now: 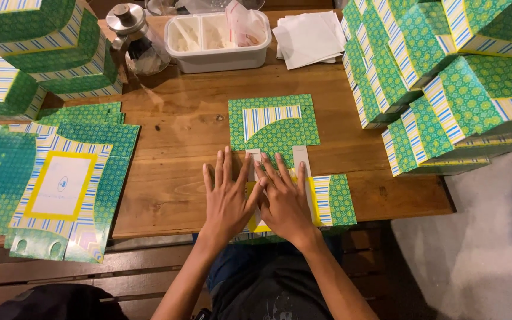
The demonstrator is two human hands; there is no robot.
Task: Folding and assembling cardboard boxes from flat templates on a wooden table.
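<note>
My left hand (227, 198) and right hand (285, 201) lay open, palms flat, pressing the unfolded green box sheet (277, 127) against the wooden table (173, 178) to keep its panels down, folded boxes (445, 83) stacked beyond.

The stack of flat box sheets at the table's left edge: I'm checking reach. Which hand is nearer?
Left. The left hand lies closer to the stack of flat box sheets; the right hand presses the flat carton farther away.

Wooden table (173, 178) under flat box cartons (277, 127)
</note>
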